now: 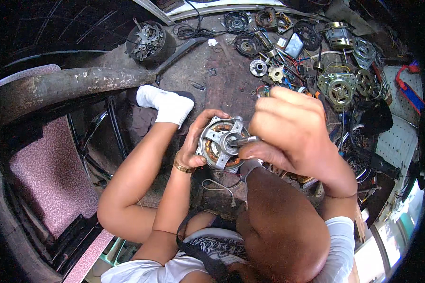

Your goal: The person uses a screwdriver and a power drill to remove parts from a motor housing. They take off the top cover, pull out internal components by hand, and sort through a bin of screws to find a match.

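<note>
A small electric motor [220, 162] with a silver metal end frame and copper windings is held up in front of me, between my knees. My left hand [193, 141] is wrapped round its left side, thumb at the lower edge. From the motor's middle a steel shaft [243, 141] sticks out toward the right. My right hand [290, 127] is closed, its thumb and curled forefinger pinching the end of that shaft. The back of this hand hides its other fingers' grip. A white cord [219, 187] with a plug lies below the motor.
Loose motor parts crowd the far right, among them a metal motor housing [338, 92] and a silver motor [339, 35]. A black bucket [151, 45] of metal scraps stands at the far left. A worn curved beam [80, 87] and a pink patterned seat [52, 174] border my left.
</note>
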Demonstrator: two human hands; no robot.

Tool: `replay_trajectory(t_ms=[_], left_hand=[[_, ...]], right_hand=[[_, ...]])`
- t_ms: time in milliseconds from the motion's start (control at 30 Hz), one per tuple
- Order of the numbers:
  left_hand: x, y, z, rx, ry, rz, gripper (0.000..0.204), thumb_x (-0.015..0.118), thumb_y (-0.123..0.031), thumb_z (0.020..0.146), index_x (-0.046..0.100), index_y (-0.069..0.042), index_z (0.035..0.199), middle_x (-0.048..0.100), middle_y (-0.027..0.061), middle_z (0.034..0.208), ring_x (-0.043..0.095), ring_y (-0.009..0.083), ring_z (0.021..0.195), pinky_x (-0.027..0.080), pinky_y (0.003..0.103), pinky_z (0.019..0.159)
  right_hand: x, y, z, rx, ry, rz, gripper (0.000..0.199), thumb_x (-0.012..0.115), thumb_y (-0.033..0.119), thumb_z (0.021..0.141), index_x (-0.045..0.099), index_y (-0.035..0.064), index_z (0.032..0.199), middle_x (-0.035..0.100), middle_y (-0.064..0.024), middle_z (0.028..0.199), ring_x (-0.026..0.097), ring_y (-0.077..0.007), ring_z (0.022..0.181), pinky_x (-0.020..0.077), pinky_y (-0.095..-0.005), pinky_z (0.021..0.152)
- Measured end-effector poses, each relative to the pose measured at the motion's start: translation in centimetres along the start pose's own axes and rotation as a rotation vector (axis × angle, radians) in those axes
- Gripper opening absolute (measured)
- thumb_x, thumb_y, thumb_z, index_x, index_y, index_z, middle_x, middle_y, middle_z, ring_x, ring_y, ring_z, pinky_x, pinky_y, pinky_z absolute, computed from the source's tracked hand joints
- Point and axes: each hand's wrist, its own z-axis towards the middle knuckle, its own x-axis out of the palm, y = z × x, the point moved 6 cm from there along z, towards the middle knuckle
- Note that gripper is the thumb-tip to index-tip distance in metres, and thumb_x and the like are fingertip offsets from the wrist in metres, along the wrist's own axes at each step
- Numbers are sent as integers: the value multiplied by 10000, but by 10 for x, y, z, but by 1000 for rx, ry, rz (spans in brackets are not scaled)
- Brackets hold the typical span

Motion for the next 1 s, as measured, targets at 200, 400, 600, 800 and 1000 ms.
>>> replay_trajectory(t_ms=[200, 400, 600, 800, 1000], left_hand=[[14, 1, 3, -62, -22, -136, 1029, 803, -485, 499, 361, 19, 1279, 491, 146, 1232, 504, 239, 1171, 382, 360, 1016], [4, 17, 2, -76, 58, -108, 1033, 823, -451, 489, 355, 0, 1291, 475, 113, 1228, 475, 212, 1175, 355, 329, 1013], [2, 21, 1, -124, 44, 6, 1025, 828, -396, 488, 357, 12, 1302, 452, 88, 1251, 442, 194, 1193, 311, 319, 1035], [5, 25, 3, -38, -18, 45, 993, 818, -406, 515, 373, 11, 1298, 457, 81, 1240, 437, 187, 1192, 310, 312, 1037], [8, 21, 4, -62, 7, 42, 972, 806, -425, 536, 365, 12, 1284, 466, 74, 1207, 451, 172, 1158, 335, 307, 1010]], right_hand=[[39, -36, -28, 205, -5, 436, 467, 769, 344, 662, 622, 58, 1001, 584, -127, 1000, 537, -307, 949, 416, -394, 845], [64, -43, -50, 301, -8, 518, 489, 792, 297, 624, 670, 64, 1037, 597, -127, 1093, 548, -302, 1051, 413, -412, 930], [68, -52, -60, 303, -17, 537, 397, 708, 224, 728, 618, 27, 1060, 581, -172, 1135, 537, -338, 1095, 400, -428, 960], [82, -54, -67, 309, -163, 573, 390, 637, 283, 784, 575, 8, 1054, 579, -187, 1111, 548, -343, 1062, 397, -432, 948], [90, -56, -72, 317, -197, 631, 410, 578, 352, 819, 550, 8, 1042, 566, -181, 1108, 536, -340, 1054, 391, -437, 934]])
